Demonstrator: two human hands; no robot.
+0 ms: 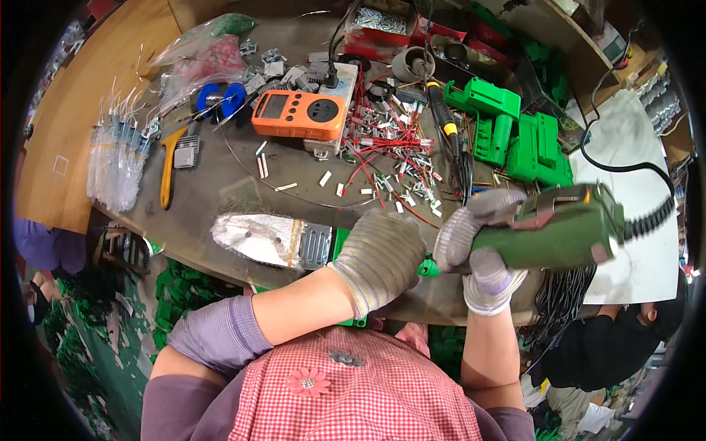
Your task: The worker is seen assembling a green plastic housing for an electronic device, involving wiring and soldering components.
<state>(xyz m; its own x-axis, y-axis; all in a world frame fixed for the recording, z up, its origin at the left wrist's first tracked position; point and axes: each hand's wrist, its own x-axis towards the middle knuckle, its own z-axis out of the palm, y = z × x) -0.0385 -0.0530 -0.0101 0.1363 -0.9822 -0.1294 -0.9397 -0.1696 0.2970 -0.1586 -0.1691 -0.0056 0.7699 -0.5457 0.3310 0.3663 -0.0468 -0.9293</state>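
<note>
Right hand point(482, 253) gripping green screwdriver point(559, 231)

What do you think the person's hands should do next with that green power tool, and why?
Probably bring the green power tool tip down onto the green part and press. The right hand grips the tool near its nose, aimed at the piece that the left hand pins on the table.

Cluttered grey-brown table point(220, 198) with curved edge; wooden panel point(81, 95) at left; floor point(110, 353) below strewn with green plastic parts; shelf point(559, 29) at upper right.
</note>
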